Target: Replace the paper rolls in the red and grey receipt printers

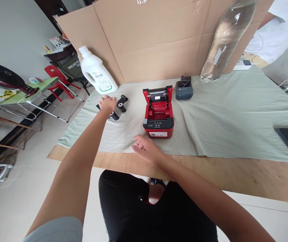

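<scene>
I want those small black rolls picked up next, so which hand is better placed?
Probably the left hand: it already rests on the small black rolls, while the right hand hovers before the red printer.

A cloth [234, 114] covers the table [234, 174] except its near edge. The receipt printer [158, 116] stands on the cloth toward the near edge, its lid open. Left of it lies a small black device [120, 107] under the left hand [107, 104], with a detergent bottle [97, 72] behind. A smaller printer [184, 89] sits behind the receipt printer to the right, before the cardboard wall [154, 37]. The right hand [145, 148] rests at the cloth's near edge.
</scene>
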Demonstrator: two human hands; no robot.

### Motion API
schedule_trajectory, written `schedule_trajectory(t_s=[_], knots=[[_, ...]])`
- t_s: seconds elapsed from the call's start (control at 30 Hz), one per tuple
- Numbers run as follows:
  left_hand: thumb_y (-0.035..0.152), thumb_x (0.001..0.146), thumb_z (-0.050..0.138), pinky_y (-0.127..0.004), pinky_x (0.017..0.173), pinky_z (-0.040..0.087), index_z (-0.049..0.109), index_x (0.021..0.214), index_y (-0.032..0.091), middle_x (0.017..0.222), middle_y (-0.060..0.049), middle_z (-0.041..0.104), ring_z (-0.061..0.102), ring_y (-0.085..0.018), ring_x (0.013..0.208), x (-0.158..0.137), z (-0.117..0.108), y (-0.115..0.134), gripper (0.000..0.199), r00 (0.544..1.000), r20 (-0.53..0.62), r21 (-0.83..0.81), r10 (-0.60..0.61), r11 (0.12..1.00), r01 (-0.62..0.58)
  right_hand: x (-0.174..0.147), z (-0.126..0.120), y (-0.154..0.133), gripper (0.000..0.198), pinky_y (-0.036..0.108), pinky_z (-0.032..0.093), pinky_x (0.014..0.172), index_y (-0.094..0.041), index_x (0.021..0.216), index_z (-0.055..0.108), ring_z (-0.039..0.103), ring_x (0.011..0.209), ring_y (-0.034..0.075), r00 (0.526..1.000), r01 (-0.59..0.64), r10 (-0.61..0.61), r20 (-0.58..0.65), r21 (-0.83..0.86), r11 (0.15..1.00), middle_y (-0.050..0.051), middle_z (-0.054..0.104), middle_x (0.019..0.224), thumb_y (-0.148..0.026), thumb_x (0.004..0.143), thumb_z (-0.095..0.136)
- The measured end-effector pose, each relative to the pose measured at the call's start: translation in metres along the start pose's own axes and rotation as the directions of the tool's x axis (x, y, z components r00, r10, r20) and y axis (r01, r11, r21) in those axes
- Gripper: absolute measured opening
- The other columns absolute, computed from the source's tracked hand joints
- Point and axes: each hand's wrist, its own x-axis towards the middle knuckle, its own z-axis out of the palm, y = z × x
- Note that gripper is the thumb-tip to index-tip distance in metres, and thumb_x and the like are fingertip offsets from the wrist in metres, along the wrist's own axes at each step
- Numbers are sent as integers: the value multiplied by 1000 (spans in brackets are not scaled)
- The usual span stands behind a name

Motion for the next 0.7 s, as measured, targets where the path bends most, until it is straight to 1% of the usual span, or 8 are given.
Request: schedule_trajectory(t_s=[0.1,0.2,0.33,0.43,0.5,0.57,0.63,0.7], knots=[[27,96,38,-58,110,30,70,128,19,131,-17,70,53,-38,130,-20,-12,-17,46,996,-87,-81,-19,997,12,1,1,2,34,29,45,69,-21,124,59,58,70,13,1000,18,-18,-1,16,1000,1,65,93,-42,98,60],[28,86,53,-51,110,30,78,112,26,116,-6,77,63,-34,119,-42,-8,-36,36,993,16,-86,117,990,-115,2,3,4,33,29,44,69,-21,124,59,58,70,13,999,32,-32,-15,-13,999,0,65,91,-42,98,60],[26,83,60,-50,107,31,70,128,26,130,-10,72,61,-36,120,-66,8,-52,46,953,28,86,301,949,-303,3,5,7,32,28,44,71,-22,122,60,59,73,13,999,44,-45,-21,-19,999,-2,64,86,-41,97,61],[30,90,59,-52,105,31,71,121,21,112,-14,74,55,-38,123,-82,9,-54,35,953,-58,200,298,938,-282,4,5,10,33,27,44,69,-21,120,59,58,70,12,998,66,-66,-20,-1,998,-3,63,85,-42,96,63],[35,91,61,-51,106,31,71,112,19,101,-12,72,54,-36,120,-96,1,-53,29,950,-154,178,271,954,-243,5,3,11,33,26,44,67,-21,119,59,57,68,11,996,83,-83,-29,6,997,-3,62,86,-42,94,65],[41,88,66,-50,107,31,71,107,20,97,-10,70,56,-35,116,-114,-9,-52,28,934,-287,64,212,977,-202,4,1,11,32,26,44,66,-21,117,60,55,68,11,993,111,-110,-48,4,994,-3,61,87,-42,93,64],[48,83,71,-48,105,36,71,100,21,92,-8,68,60,-33,108,-135,-17,-50,31,908,-407,-156,100,972,-177,3,-1,8,27,25,43,65,-21,113,62,53,67,11,986,147,-148,-79,-15,989,-3,60,83,-40,94,63],[54,78,74,-43,95,44,69,90,21,85,-6,66,63,-28,94,-158,-21,-44,35,893,-449,-463,-23,861,-211,2,-4,5,21,26,42,65,-20,107,63,51,65,11,974,191,-194,-113,-41,981,-4,58,79,-36,93,61]])
